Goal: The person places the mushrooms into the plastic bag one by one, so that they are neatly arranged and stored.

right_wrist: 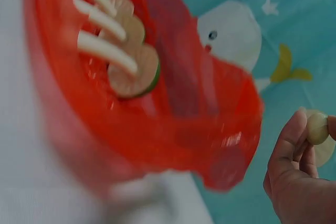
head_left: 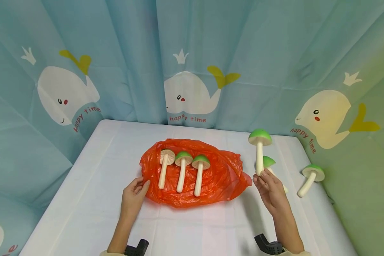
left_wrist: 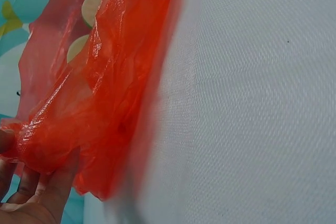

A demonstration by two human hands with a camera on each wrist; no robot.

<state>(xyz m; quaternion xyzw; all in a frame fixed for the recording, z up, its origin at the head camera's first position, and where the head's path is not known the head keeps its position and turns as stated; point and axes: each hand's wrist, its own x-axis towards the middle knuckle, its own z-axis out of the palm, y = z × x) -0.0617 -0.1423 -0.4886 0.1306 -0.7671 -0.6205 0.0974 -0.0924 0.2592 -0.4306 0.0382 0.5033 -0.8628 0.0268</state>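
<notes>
Right hand [head_left: 272, 192] pinches one green-capped mushroom [head_left: 259, 153] by its stem, beside the red plastic bag [head_left: 222, 177]; left hand [head_left: 133, 197] pinches the bag's edge, best held steady so three mushrooms [head_left: 181, 174] there do not roll.

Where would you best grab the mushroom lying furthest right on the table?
Probably by the middle of its stem, coming from above and the near side: the slim stem points toward the viewer, with the wider cap at its far end.

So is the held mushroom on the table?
Off: the right hand pinches the green-capped mushroom, curtain behind it in the right wrist view.
</notes>
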